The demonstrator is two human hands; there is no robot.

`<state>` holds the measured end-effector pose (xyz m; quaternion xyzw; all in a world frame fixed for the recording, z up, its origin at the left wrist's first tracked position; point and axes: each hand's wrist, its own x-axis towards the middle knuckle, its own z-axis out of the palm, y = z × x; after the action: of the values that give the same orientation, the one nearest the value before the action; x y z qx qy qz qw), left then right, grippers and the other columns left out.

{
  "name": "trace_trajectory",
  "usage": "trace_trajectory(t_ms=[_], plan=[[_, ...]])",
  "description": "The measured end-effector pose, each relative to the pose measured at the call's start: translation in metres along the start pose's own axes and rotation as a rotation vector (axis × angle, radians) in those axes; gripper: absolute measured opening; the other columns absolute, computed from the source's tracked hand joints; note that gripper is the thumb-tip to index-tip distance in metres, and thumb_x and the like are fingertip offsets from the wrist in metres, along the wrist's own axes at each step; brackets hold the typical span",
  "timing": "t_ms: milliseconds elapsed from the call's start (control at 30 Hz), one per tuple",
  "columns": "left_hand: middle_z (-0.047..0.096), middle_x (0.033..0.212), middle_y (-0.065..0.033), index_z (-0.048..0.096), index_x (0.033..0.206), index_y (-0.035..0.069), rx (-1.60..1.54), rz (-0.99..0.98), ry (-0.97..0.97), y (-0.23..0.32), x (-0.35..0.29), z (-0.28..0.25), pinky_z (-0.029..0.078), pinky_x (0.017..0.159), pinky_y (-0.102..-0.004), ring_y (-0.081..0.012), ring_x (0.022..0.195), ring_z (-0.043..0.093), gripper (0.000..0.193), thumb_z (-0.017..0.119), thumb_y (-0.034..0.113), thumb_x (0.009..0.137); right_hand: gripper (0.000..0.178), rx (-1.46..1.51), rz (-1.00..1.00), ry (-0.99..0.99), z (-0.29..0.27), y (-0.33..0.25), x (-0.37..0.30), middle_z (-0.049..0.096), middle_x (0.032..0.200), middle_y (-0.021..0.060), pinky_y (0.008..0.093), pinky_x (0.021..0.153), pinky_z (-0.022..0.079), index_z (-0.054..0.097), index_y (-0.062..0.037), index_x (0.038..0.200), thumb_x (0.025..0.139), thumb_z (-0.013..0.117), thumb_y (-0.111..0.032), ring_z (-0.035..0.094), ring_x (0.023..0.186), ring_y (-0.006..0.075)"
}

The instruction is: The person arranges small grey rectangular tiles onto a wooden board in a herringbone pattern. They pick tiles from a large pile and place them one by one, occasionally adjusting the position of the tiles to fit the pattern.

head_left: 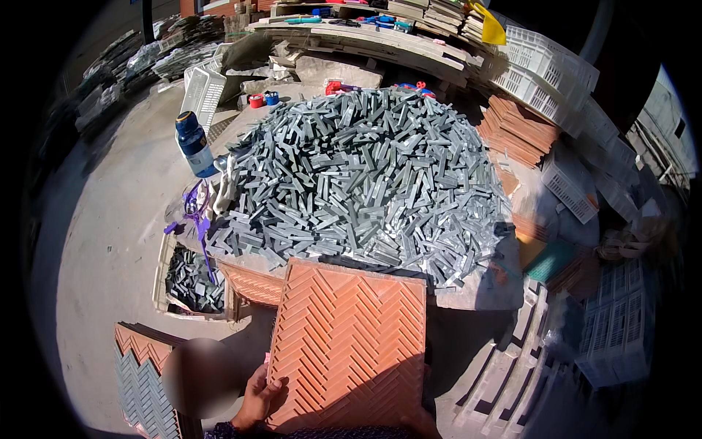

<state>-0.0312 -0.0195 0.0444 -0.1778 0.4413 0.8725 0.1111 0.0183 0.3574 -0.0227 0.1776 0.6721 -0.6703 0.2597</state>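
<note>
An orange tray with a herringbone pattern of raised ridges [351, 344] is held up in front of me, its slots bare. My left hand [257, 395] is closed on its lower left edge, thumb on the front face. My right hand [420, 423] is at the lower right edge, dim in shadow and gripping there; most of its fingers are hidden. Just beyond the tray's top edge lies a large heap of small grey stone strips [358, 168] on a table. A similar tray partly filled with grey strips [142, 380] stands at the lower left, beside a blurred patch.
A bin of grey strips [162, 293] stands left of the tray. A blue bottle [194, 146] and purple straps [197, 208] are at the table's left edge. Stacked orange trays [518, 128], white crates [545, 69] and a wooden pallet [504, 366] are on the right.
</note>
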Motion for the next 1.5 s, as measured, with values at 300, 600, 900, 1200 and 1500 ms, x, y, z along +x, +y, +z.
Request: trace_trajectory(t_ms=[300,600,900,1200,1500], plan=[[0.058,0.095,-0.0021,0.045,0.132,0.003,0.007,0.018,0.127,-0.015,-0.008,-0.001,0.041,0.06,-0.0213,-0.0076,0.069,0.049,0.044,0.061,0.011,0.091,0.055,-0.014,0.038,0.019,0.005,-0.016,-0.018,0.055,0.125,0.0129,0.0367,0.097,0.043,0.044,0.005,0.133,0.088,0.064,-0.018,0.052,0.114,0.0231],[0.059,0.118,-0.0104,0.049,0.125,0.0,-0.073,-0.118,0.144,-0.024,-0.028,-0.02,0.043,0.09,-0.0316,-0.019,0.106,0.055,0.04,0.063,0.007,0.088,0.051,-0.043,0.057,0.044,0.009,-0.011,-0.036,0.057,0.122,0.013,0.0375,0.096,0.043,0.048,0.004,0.13,0.087,0.065,-0.019,0.053,0.112,0.0244],[0.06,0.108,-0.0082,0.047,0.127,0.001,-0.055,-0.025,0.094,-0.015,0.006,-0.017,0.049,0.079,-0.0231,-0.0131,0.092,0.057,0.039,0.059,0.006,0.09,0.053,0.07,-0.031,-0.005,0.024,-0.043,-0.029,0.056,0.123,0.0134,0.0378,0.097,0.042,0.045,0.0033,0.131,0.087,0.064,-0.018,0.053,0.113,0.0246],[0.058,0.087,-0.0069,0.047,0.116,-0.001,0.016,0.072,0.084,-0.027,0.058,-0.01,0.043,0.057,-0.0213,-0.01,0.064,0.051,0.028,0.05,-0.005,0.089,0.055,-0.352,-0.082,-0.207,0.004,-0.077,0.031,0.057,0.126,0.0154,0.035,0.093,0.045,0.05,0.0031,0.126,0.087,0.067,-0.031,0.059,0.106,0.02],[0.057,0.071,-0.0054,0.052,0.095,-0.002,0.581,0.133,0.092,-0.002,0.073,-0.031,0.047,0.062,-0.0258,-0.0123,0.065,0.056,0.016,0.062,0.001,0.084,0.094,-0.892,-0.795,0.717,-0.045,-0.173,0.18,0.035,0.14,0.0294,0.0474,0.105,0.034,0.03,0.0017,0.141,0.069,0.082,-0.03,0.035,0.128,0.0461]])
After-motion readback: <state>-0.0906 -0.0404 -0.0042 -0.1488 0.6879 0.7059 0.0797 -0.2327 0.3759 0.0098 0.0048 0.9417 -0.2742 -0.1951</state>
